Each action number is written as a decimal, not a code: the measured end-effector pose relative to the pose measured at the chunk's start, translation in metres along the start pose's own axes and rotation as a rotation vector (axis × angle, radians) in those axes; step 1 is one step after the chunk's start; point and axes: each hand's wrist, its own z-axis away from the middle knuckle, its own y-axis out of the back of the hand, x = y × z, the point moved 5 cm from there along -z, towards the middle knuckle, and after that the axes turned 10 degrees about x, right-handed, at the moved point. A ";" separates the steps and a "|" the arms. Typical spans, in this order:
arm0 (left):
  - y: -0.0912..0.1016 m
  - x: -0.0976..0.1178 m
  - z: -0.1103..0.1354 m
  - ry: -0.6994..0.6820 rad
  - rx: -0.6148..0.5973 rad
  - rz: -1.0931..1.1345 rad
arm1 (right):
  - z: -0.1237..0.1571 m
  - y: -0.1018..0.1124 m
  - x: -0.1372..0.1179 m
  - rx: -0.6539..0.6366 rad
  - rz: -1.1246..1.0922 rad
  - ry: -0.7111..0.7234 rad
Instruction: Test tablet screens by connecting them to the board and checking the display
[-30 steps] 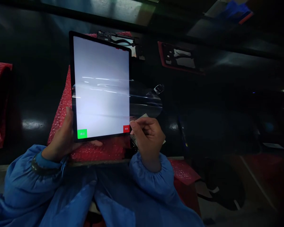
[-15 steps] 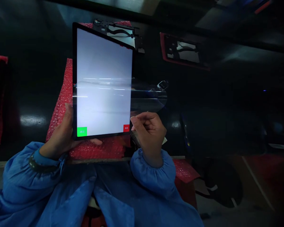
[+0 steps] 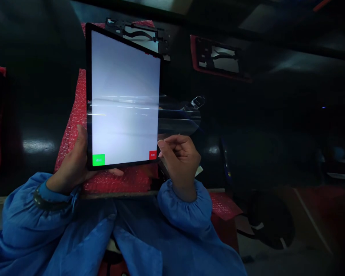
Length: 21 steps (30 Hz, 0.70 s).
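Observation:
My left hand point(image 3: 73, 161) grips the lower left edge of a black-framed tablet point(image 3: 123, 96), holding it up with the thumb along the side and fingertips showing below. Its pale screen shows a green button at lower left and a red one at lower right. A clear plastic film point(image 3: 178, 119) lies across the screen's middle and curls out past the right edge. My right hand point(image 3: 181, 163) is pinched shut just below that film, beside the tablet's lower right corner. The pinched point itself is hidden by my fingers.
Red bubble wrap point(image 3: 115, 181) lies under the tablet on a glossy black bench point(image 3: 46, 96). Behind it sit a black bracket with cables point(image 3: 138, 34) and a red-edged frame point(image 3: 218, 59). Blue sleeves point(image 3: 184, 207) fill the bottom of the view.
The whole view has shifted slightly, with the tablet and background sitting higher. My right hand has risen a little, and the film stays across the screen.

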 end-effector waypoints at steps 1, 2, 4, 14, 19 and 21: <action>0.001 0.000 0.000 0.010 0.012 0.003 | 0.000 0.000 0.000 0.000 0.006 0.014; 0.001 -0.001 0.000 0.014 0.020 0.008 | 0.000 0.000 -0.001 -0.001 0.009 0.034; 0.001 -0.001 -0.001 0.014 0.004 0.013 | 0.000 -0.001 -0.003 0.006 0.010 0.084; 0.002 -0.001 0.000 0.077 0.047 -0.024 | 0.006 -0.005 -0.004 0.038 0.132 0.290; 0.003 -0.004 -0.003 0.063 0.052 -0.001 | 0.006 -0.004 -0.006 0.045 0.138 0.322; 0.003 -0.005 -0.003 0.055 0.040 -0.008 | 0.006 -0.004 -0.007 0.042 0.125 0.308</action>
